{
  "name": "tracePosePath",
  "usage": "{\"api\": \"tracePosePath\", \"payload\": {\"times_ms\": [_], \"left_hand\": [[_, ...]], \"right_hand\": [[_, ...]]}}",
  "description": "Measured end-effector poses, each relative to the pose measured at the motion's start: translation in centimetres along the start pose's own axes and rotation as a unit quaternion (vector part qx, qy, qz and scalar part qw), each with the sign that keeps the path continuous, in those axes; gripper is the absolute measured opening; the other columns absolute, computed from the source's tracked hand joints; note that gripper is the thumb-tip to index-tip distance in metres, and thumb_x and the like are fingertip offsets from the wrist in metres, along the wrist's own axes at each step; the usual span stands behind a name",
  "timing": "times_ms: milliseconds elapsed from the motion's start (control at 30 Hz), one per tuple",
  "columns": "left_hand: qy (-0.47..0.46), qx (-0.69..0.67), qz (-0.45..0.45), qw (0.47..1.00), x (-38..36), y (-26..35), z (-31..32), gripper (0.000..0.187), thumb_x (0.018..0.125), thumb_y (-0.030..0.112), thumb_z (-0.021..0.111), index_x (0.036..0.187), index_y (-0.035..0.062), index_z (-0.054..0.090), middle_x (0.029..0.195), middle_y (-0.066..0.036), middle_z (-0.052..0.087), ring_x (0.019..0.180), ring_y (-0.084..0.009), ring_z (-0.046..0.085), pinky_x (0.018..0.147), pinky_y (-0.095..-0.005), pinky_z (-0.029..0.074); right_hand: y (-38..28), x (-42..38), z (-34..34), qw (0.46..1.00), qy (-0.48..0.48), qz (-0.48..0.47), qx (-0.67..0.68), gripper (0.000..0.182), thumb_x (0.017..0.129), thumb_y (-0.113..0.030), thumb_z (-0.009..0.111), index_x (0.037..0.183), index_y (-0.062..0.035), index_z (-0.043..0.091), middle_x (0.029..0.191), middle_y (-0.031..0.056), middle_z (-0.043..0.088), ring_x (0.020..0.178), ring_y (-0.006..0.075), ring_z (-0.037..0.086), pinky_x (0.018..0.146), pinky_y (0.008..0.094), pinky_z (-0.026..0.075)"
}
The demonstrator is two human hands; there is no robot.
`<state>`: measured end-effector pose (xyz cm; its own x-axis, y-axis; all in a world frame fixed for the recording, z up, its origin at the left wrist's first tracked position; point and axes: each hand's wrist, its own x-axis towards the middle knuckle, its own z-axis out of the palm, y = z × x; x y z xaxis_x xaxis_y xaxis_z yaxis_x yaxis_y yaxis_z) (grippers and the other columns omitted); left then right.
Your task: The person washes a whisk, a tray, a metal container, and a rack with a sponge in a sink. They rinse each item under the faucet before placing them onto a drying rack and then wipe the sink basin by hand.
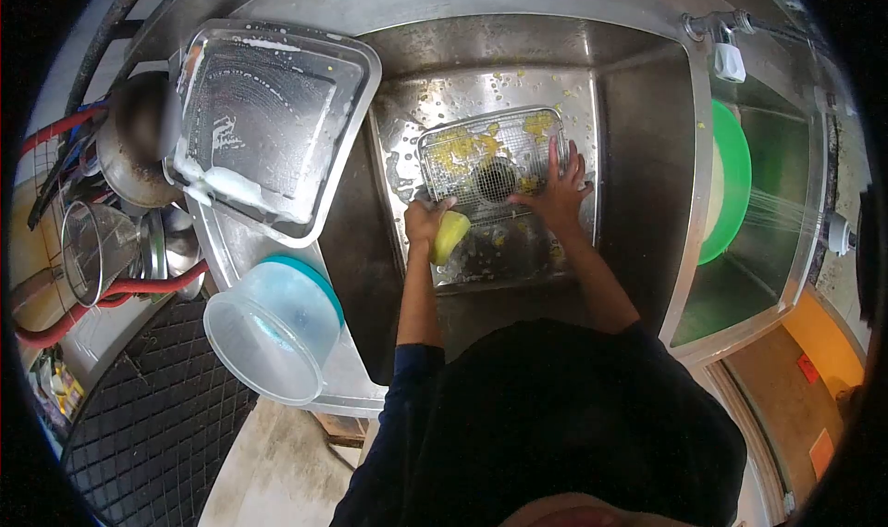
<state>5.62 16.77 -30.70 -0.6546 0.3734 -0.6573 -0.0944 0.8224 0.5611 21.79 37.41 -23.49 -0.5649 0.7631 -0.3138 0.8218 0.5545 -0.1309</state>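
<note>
Head camera view: a person in a dark top leans over a deep stainless-steel sink [643,175], both bare hands down inside it. From where I stand, a rectangular wire-mesh rack [518,160] takes up the middle of the sink floor, its longer sides running from left to right. Yellow bits of residue [453,157] cling to the mesh, mostly toward its far edge, and more are spattered over the metal around it. A round, dark drain [495,179] shows through the wires.

The left hand [424,222] is bent at the rack's near-left corner, thumb against the rim. Beside its palm sits a soft-looking yellow-green pad [450,238]; I cannot tell whether the fingers grip it or only touch it. The right hand [560,198] is spread wide, fingers splayed over the rack's near-right corner.

A shallow rectangular metal tray [277,138], streaked with white suds, lies across the sink's far-left corner. Closer to the near-left corner, a round translucent plastic tub [282,291] with a teal band rests on the ledge. Past the sink's right edge, water sprays toward a round green plastic basin [735,185] in a neighbouring metal compartment.
</note>
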Motion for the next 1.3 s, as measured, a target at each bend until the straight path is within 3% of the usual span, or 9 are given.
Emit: {"api": "tracePosePath", "payload": {"times_ms": [33, 167, 267, 467, 600, 800, 900, 1133, 1300], "left_hand": [[0.009, 0.023, -0.012, 1.000, -0.2, 0.4, -0.1, 0.056, 0.065, 0.046, 0.076, 0.087, -0.0032, 0.062, 0.076, -0.016, 0.065, 0.066, -0.0262, 0.063, 0.062, -0.0374, 0.048], [0.013, 0.015, -0.003, 1.000, -0.1, 0.5, -0.2, 0.049, 0.068, 0.039, 0.076, 0.089, -0.0029, 0.063, 0.077, -0.013, 0.066, 0.066, -0.0213, 0.063, 0.063, -0.0345, 0.048], [0.016, 0.104, -0.054, 0.993, 0.5, -0.1, -0.1, 0.049, 0.068, 0.041, 0.076, 0.085, -0.0030, 0.064, 0.075, -0.014, 0.066, 0.064, -0.0212, 0.063, 0.062, -0.0350, 0.048], [0.021, 0.030, -0.039, 0.999, 0.1, -0.6, 0.0, 0.067, 0.059, 0.058, 0.074, 0.078, -0.0055, 0.062, 0.077, -0.020, 0.064, 0.072, -0.0319, 0.063, 0.067, -0.0403, 0.048], [0.008, 0.060, -0.037, 0.997, 0.0, 1.0, -0.6, 0.061, 0.063, 0.052, 0.075, 0.082, -0.0049, 0.063, 0.076, -0.019, 0.065, 0.070, -0.0281, 0.063, 0.065, -0.0382, 0.048], [0.021, 0.023, -0.053, 0.998, -0.2, 0.1, 0.0, 0.058, 0.064, 0.050, 0.075, 0.080, -0.0038, 0.063, 0.072, -0.016, 0.065, 0.065, -0.0262, 0.063, 0.063, -0.0374, 0.048], [0.026, -0.017, -0.022, 0.999, 0.2, 0.7, -0.5, 0.062, 0.062, 0.055, 0.074, 0.074, -0.0051, 0.063, 0.070, -0.018, 0.064, 0.063, -0.0286, 0.063, 0.062, -0.0388, 0.048], [0.016, 0.060, -0.073, 0.995, -0.2, 1.9, -1.0, 0.061, 0.058, 0.050, 0.080, 0.074, -0.0064, 0.064, 0.070, -0.017, 0.065, 0.062, -0.0231, 0.064, 0.059, -0.0366, 0.049], [0.029, 0.009, -0.057, 0.998, 0.1, 0.8, -0.5, 0.063, 0.057, 0.051, 0.080, 0.079, -0.0068, 0.064, 0.071, -0.018, 0.065, 0.063, -0.0247, 0.064, 0.061, -0.0355, 0.049]], "right_hand": [[-0.1, 0.7, 0.3, 0.998, 0.002, 0.015, 0.058, 0.116, 0.058, -0.073, 0.060, 0.144, -0.0210, 0.002, 0.145, 0.0226, 0.006, 0.133, 0.0419, 0.007, 0.085, 0.0784, 0.016], [0.9, 5.0, 2.6, 0.976, 0.141, 0.111, 0.124, 0.121, 0.053, -0.079, 0.056, 0.144, -0.0184, 0.004, 0.145, 0.0224, 0.006, 0.134, 0.0416, 0.008, 0.088, 0.0769, 0.013], [0.0, 1.9, 2.0, 0.997, 0.066, 0.008, 0.050, 0.118, 0.056, -0.077, 0.057, 0.144, -0.0180, 0.004, 0.144, 0.0240, 0.008, 0.133, 0.0415, 0.010, 0.089, 0.0761, 0.011], [2.3, 2.9, 2.6, 0.981, 0.145, 0.080, 0.103, 0.124, 0.050, -0.079, 0.057, 0.144, -0.0179, 0.005, 0.145, 0.0236, 0.007, 0.134, 0.0405, 0.006, 0.090, 0.0763, 0.001], [0.1, 0.3, 2.1, 0.993, 0.063, -0.098, -0.010, 0.121, 0.050, -0.078, 0.058, 0.144, -0.0192, 0.007, 0.141, 0.0227, 0.014, 0.132, 0.0382, 0.015, 0.089, 0.0761, 0.008], [-1.0, 4.6, 1.7, 0.967, 0.154, 0.046, 0.197, 0.117, 0.053, -0.080, 0.055, 0.144, -0.0203, 0.011, 0.144, 0.0251, 0.009, 0.134, 0.0397, 0.009, 0.091, 0.0752, -0.003], [-1.8, 1.6, 2.9, 0.986, 0.053, -0.134, 0.084, 0.117, 0.055, -0.086, 0.044, 0.144, -0.0199, 0.009, 0.145, 0.0255, 0.005, 0.135, 0.0402, 0.006, 0.090, 0.0748, -0.006], [-1.8, 9.2, 2.4, 0.978, 0.173, -0.019, 0.111, 0.109, 0.061, -0.083, 0.043, 0.144, -0.0197, 0.009, 0.147, 0.0222, 0.005, 0.135, 0.0402, 0.003, 0.091, 0.0743, -0.008], [-0.3, 2.0, 2.0, 0.973, 0.069, -0.219, -0.007, 0.104, 0.064, -0.075, 0.051, 0.144, -0.0233, 0.010, 0.148, 0.0173, 0.005, 0.135, 0.0397, 0.005, 0.091, 0.0747, -0.008]]}}
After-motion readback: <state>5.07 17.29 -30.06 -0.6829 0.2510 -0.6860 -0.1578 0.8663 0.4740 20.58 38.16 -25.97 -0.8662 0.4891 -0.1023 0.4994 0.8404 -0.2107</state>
